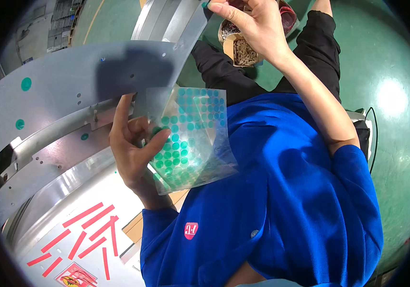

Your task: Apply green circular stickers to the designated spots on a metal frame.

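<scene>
My left hand (pixel 135 138) pinches a clear plastic sheet (pixel 200 158) between thumb and fingers. Rows of green round stickers (pixel 167 155) cover much of it, and the forefinger points up beside a curved grey metal panel (pixel 85 62). Up at the top edge, my right hand (pixel 257 28) is closed, its thumb tip at the panel's far corner. A small green round sticker (pixel 205 5) shows at that thumb tip; whether it is stuck to the metal cannot be made out. Other green dots (pixel 26 84) sit on the panel's face.
Below the panel are more curved metal pieces (pixel 66 143). A white board (pixel 37 239) with several red strips (pixel 97 217) lies at lower left. A small box of screws (pixel 245 52) stands beyond my legs, beside other containers. A black cable (pixel 373 138) hangs at right over the green floor (pixel 396 158).
</scene>
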Action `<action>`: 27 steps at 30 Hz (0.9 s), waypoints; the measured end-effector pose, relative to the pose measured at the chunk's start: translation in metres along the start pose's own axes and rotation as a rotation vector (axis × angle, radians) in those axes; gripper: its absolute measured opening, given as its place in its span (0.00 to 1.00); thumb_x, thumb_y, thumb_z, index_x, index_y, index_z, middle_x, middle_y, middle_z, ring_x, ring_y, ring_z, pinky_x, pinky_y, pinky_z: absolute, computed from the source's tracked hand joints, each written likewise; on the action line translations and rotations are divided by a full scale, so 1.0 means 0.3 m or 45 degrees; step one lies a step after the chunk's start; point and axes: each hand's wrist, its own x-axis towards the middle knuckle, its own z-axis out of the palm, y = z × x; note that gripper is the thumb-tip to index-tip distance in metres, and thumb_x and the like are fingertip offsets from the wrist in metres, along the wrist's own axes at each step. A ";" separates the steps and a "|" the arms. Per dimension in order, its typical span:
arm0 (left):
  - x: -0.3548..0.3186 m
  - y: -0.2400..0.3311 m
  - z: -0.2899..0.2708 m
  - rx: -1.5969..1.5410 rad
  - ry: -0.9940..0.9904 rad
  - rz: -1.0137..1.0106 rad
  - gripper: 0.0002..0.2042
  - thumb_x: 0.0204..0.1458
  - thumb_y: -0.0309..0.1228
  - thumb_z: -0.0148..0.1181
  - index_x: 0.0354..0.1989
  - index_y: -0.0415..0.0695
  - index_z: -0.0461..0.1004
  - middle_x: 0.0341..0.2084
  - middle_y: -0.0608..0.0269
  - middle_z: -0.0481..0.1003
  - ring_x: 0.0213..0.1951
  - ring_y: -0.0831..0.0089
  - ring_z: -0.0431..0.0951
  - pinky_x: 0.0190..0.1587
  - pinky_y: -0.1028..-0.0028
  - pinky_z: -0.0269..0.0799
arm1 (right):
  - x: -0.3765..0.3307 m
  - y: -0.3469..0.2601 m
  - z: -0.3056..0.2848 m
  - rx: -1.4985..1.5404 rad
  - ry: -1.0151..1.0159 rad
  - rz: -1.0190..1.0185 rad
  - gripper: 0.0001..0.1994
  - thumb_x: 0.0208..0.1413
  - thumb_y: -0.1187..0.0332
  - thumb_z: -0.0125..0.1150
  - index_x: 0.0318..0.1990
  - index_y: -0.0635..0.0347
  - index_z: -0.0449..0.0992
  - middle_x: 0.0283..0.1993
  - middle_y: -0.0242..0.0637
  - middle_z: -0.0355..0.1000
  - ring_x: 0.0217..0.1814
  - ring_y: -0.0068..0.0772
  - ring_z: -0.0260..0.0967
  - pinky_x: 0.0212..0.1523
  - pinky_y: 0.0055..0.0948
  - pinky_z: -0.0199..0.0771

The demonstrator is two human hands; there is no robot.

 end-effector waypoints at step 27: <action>0.046 -0.019 -0.003 -0.005 -0.068 0.053 0.41 0.33 0.24 0.66 0.61 0.33 0.53 0.17 0.64 0.72 0.21 0.83 0.71 0.27 0.86 0.60 | 0.012 0.028 0.032 -0.045 0.184 0.017 0.05 0.50 0.75 0.62 0.30 0.66 0.72 0.24 0.26 0.68 0.26 0.14 0.60 0.28 0.16 0.62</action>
